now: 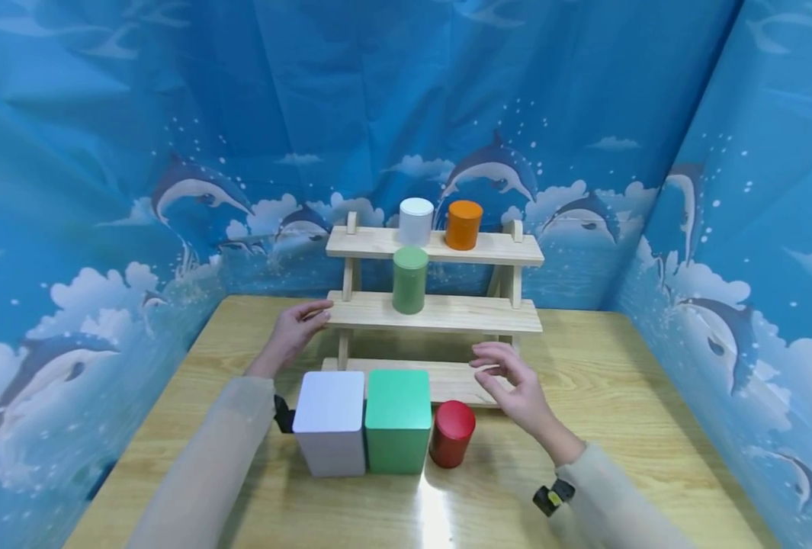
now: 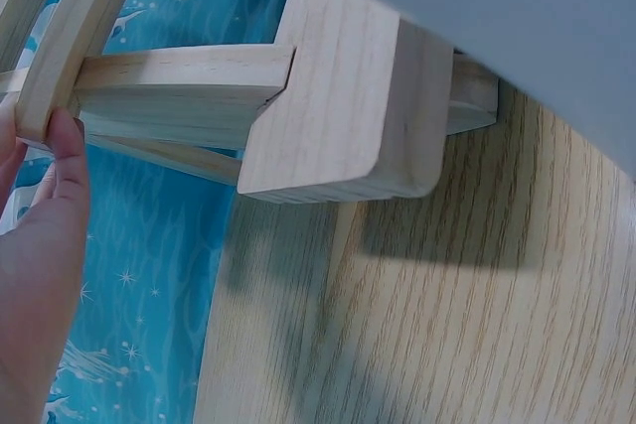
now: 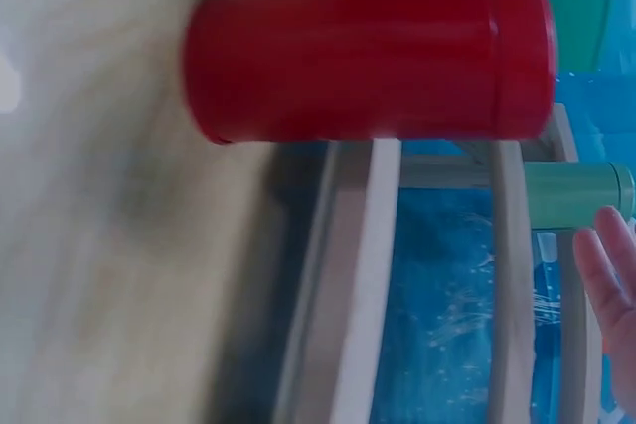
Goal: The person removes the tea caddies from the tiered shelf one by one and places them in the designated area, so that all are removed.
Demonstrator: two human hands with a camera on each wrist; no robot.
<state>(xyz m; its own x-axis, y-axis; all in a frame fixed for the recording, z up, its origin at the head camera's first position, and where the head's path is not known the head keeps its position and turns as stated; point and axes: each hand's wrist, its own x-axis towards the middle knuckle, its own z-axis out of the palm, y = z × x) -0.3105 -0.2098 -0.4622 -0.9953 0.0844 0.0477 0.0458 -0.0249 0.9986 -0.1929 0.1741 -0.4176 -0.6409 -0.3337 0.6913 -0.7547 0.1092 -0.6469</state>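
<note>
A three-tier wooden display rack [image 1: 481, 311] stands at the back of the table. My left hand [image 1: 296, 332] pinches the left end of its middle board; the left wrist view shows the fingers [image 2: 68, 161] at that board's end. My right hand [image 1: 518, 393] hovers in front of the bottom board, fingers loosely bent and holding nothing. Just left of it, a red canister [image 1: 452, 435] stands on the table. A green canister [image 1: 409, 282] sits on the middle board. On the top board are a white canister [image 1: 415, 221] and an orange canister [image 1: 463, 226].
A white box [image 1: 330, 427] and a green box [image 1: 397, 427] stand side by side before the rack, hiding part of its bottom board. The wooden table [image 1: 584, 358] is bordered by a blue dolphin-print curtain [image 1: 296, 91] at the back and sides.
</note>
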